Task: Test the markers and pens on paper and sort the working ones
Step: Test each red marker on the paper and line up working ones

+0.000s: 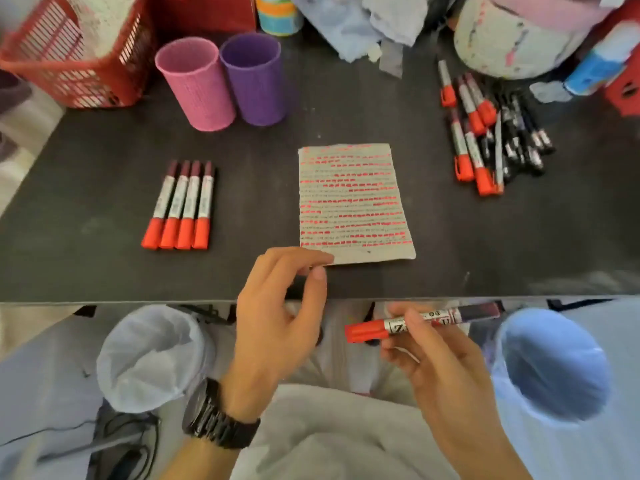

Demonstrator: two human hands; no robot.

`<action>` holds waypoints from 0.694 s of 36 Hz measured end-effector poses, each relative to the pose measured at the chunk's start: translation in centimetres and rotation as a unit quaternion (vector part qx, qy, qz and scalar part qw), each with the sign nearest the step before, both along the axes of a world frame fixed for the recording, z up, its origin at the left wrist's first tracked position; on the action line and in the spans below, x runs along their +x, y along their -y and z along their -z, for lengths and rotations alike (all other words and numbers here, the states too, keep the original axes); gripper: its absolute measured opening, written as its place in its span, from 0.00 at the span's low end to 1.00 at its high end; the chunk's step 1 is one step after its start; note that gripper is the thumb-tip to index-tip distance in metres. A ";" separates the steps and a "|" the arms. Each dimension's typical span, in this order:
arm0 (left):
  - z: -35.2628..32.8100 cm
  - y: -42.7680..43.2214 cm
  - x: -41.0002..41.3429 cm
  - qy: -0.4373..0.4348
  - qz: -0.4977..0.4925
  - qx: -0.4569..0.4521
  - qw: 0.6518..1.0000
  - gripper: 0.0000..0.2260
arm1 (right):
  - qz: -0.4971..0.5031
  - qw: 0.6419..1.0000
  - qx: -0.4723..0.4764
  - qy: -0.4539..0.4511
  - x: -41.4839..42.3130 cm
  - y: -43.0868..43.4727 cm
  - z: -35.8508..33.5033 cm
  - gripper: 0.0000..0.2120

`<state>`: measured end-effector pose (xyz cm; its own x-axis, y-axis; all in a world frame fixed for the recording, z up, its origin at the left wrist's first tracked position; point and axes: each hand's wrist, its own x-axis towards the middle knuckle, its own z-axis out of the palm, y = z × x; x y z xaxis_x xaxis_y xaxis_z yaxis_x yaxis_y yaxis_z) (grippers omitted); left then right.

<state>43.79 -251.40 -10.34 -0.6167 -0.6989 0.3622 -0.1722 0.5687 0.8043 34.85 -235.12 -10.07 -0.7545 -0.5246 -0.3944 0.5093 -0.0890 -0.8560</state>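
My right hand [436, 355] grips a capped red marker [388, 325] level in front of the table's near edge, red cap pointing left. My left hand [277, 317] hovers at the near edge, fingers loosely curved and holding nothing, fingertips by the lower left corner of the test paper [353, 202]. That sheet lies mid-table, covered in rows of red strokes. A neat row of several red-capped markers [181, 206] lies to its left. A loose pile of red markers and dark pens [491, 133] sits at the right.
A pink cup [195, 83] and a purple cup [254, 77] stand at the back, a red basket [72, 53] at the far left. Cloths and clutter fill the back right. Below the table edge are a white-lined bin [152, 355] and a blue-lined bin [550, 365].
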 end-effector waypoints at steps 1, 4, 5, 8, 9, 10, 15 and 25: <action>0.1 -1.2 0.6 0.006 0.016 0.000 1.000 0.08 | -0.004 1.000 0.007 0.011 0.5 -0.4 0.5 0.25; 0.8 -4.3 1.8 0.060 0.057 0.029 0.996 0.08 | -0.020 0.999 0.032 0.030 1.7 -1.2 1.4 0.17; 1.2 -5.0 2.0 0.089 0.063 0.046 0.993 0.08 | -0.027 0.998 0.043 0.029 1.9 -1.4 1.6 0.16; 2.6 -6.5 2.4 0.188 0.079 0.078 0.976 0.16 | -0.055 0.996 0.064 0.009 2.3 -1.6 1.8 0.09; 3.0 -6.8 2.5 0.211 0.083 0.081 0.970 0.19 | -0.054 0.996 0.072 0.002 2.4 -1.5 1.9 0.09; 3.3 -6.9 2.5 0.228 0.085 0.082 0.967 0.21 | -0.050 0.996 0.079 -0.003 2.3 -1.5 2.1 0.10; 4.1 -7.0 2.2 0.266 0.076 0.110 0.955 0.24 | -0.012 0.997 0.054 0.046 1.9 -0.5 2.8 0.07; 4.7 -7.4 2.0 0.302 0.028 0.072 0.950 0.22 | 0.107 0.952 -0.064 0.278 1.6 1.6 3.2 0.15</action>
